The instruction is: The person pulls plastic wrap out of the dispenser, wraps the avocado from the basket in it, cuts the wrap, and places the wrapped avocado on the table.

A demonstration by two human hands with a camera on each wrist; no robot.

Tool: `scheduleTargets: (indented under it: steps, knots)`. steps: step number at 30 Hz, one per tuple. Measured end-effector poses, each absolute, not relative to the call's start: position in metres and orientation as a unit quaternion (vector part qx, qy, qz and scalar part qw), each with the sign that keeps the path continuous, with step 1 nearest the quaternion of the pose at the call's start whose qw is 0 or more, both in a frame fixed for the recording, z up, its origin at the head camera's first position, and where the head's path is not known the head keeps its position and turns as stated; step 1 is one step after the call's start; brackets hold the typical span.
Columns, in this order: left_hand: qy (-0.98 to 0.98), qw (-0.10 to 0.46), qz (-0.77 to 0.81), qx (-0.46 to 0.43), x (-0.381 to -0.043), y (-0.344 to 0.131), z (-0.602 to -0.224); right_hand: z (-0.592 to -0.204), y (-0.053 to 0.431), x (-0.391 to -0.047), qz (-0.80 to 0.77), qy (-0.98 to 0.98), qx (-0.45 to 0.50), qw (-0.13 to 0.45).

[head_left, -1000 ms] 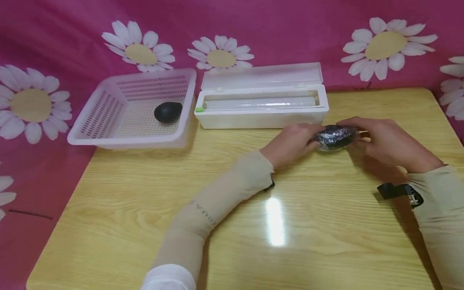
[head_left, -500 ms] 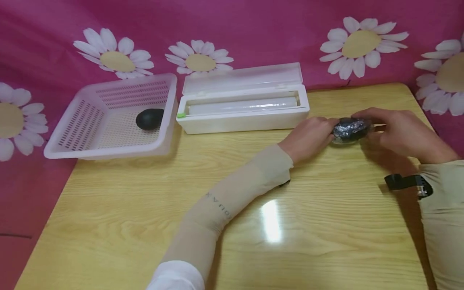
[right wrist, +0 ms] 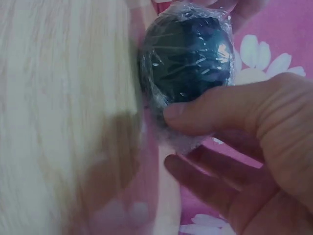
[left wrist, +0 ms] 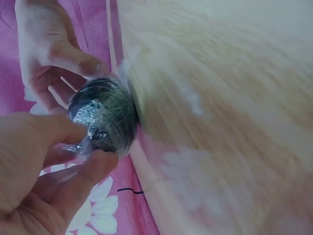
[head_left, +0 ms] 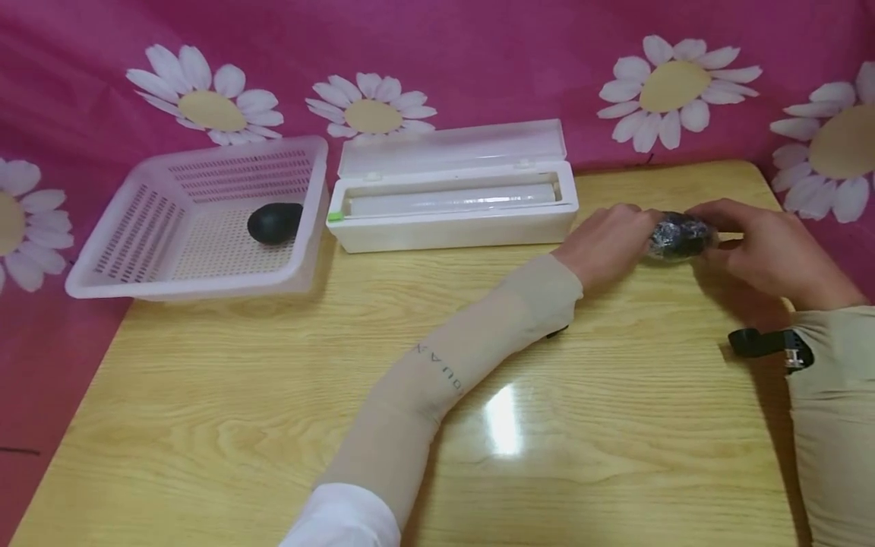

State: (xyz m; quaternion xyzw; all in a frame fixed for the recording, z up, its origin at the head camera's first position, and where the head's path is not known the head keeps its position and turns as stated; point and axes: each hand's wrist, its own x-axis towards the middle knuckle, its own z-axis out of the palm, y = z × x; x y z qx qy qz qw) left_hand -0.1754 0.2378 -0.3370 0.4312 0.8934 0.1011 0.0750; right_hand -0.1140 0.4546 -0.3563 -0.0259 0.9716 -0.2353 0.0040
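A dark green, egg-shaped avocado [head_left: 680, 235] wrapped in crinkled cling film is held between both hands over the right part of the table. My left hand [head_left: 611, 245] pinches its left end; in the left wrist view, thumb and finger grip a gathered bit of film [left wrist: 84, 146]. At the other end my right hand [head_left: 775, 251] holds it, the thumb [right wrist: 195, 117] pressed on the film and the other fingers below. The film lies tight over the middle and bunches loosely at the end near the right thumb. A second dark avocado [head_left: 275, 223] lies unwrapped in the basket.
A pale perforated plastic basket [head_left: 198, 290] stands at the table's left. Beside it sits a long white cling film dispenser [head_left: 451, 232], lid [head_left: 454, 148] raised, film roll [head_left: 451, 199] inside with a green cutter tab at its left. A flowered pink cloth [head_left: 492, 61] hangs behind the wooden table [head_left: 581, 425].
Both hands and the wrapped avocado have shifted right, away from the dispenser. The head view has turned somewhat, so basket and dispenser appear further left. The grip stays on both ends.
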Motion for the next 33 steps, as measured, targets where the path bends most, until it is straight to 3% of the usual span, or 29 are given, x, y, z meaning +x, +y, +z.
scheduleTargets:
  steps: [10, 23, 33]
  knots:
    - [0.892, 0.090, 0.136, 0.422, -0.176, 0.222, -0.331, -0.346, 0.443, -0.117, -0.228, 0.972, -0.021, 0.047]
    - [0.884, 0.069, 0.114, 0.449, -0.176, 0.185, -0.322, -0.334, 0.412, -0.117, -0.174, 0.981, -0.079, -0.033]
    - [0.891, 0.039, 0.108, 0.438, -0.177, 0.131, -0.312, -0.330, 0.397, -0.113, -0.160, 0.982, -0.071, -0.072]
